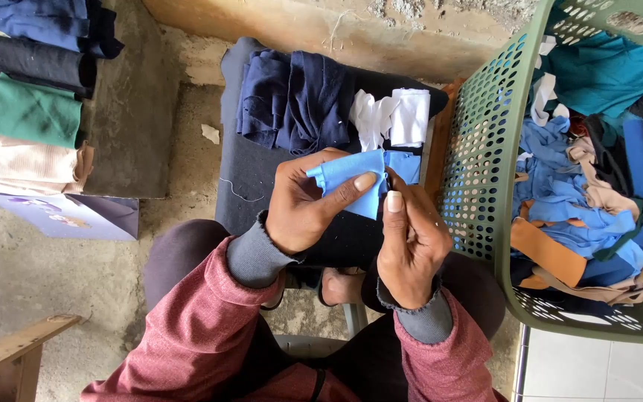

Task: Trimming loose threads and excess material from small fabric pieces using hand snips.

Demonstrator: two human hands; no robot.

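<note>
My left hand [303, 205] and my right hand [408, 242] both pinch a small light blue cloth scrap [355, 173], held folded over a dark padded stool [247, 175]. The left thumb presses across the scrap's front; the right thumb holds its right lower edge. On the stool behind lie navy blue cloth pieces [295, 100] and white cloth pieces [392, 117]. A further bit of light blue cloth [407, 165] shows just right of the scrap.
A green perforated plastic basket [485, 149] at right holds several blue, teal, tan and orange scraps. Folded dark, green and beige fabrics [24, 112] are stacked at upper left on a concrete ledge. A wooden piece [9, 350] sits at lower left.
</note>
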